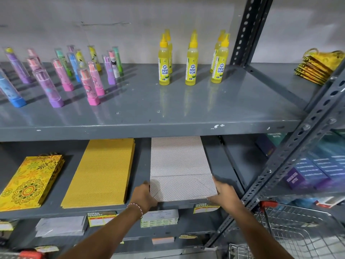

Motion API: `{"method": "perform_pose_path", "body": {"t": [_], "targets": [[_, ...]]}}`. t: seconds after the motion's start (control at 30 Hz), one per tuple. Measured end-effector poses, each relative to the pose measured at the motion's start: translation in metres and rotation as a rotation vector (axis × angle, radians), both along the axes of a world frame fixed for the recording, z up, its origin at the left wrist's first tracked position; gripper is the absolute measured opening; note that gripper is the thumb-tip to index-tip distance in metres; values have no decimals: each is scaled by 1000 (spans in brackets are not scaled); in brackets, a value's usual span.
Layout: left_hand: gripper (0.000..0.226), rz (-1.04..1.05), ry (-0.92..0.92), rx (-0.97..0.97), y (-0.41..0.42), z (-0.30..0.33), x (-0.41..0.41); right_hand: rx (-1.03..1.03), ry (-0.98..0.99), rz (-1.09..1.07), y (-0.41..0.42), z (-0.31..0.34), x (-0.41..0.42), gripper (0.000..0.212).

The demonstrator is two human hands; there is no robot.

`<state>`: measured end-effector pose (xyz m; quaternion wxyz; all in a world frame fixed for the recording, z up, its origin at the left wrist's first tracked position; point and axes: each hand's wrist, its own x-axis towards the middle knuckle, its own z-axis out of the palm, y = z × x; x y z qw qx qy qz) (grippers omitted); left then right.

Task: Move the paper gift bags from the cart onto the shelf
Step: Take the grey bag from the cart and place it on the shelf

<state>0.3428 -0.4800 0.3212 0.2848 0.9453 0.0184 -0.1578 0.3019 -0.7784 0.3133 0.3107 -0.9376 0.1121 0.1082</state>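
A flat stack of white dotted paper gift bags [179,165] lies on the middle grey shelf [141,165]. My left hand [144,196] grips the stack's near left corner, and my right hand [225,193] holds its near right corner. Left of it lie a stack of plain mustard-yellow bags [100,171] and a stack of yellow mandala-print bags [29,180]. The wire cart [302,228] with a red handle stands at the lower right, and I see no bags in the part that shows.
The upper shelf [149,109] carries yellow glue bottles [191,58], several colourful tubes [56,71] and folded yellow bags [321,66] at far right. A perforated grey upright [291,152] slants between the shelf and cart. Price tags [101,218] line the shelf edge.
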Motion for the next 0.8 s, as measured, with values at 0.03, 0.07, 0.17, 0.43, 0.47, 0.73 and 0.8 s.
{"method": "perform_pose_path", "body": {"t": [0.03, 0.07, 0.17, 0.43, 0.47, 0.73, 0.8], "targets": [[64, 1, 0, 0, 1, 0, 0, -7, 1, 2, 1, 1, 1, 53], [63, 3, -1, 1, 1, 0, 1, -17, 4, 7, 2, 1, 1, 50], [65, 9, 2, -9, 5, 1, 2, -20, 7, 7, 7, 2, 0, 44], [76, 20, 6, -79, 13, -2, 5, 22, 28, -33, 14, 3, -1, 49], [75, 20, 3, -79, 13, -4, 6, 13, 17, -23, 14, 4, -1, 47], [71, 5, 10, -84, 14, -5, 4, -9, 0, -5, 17, 8, -4, 42], [72, 11, 17, -87, 12, -4, 3, 2, 3, -14, 17, 9, -5, 44]]}}
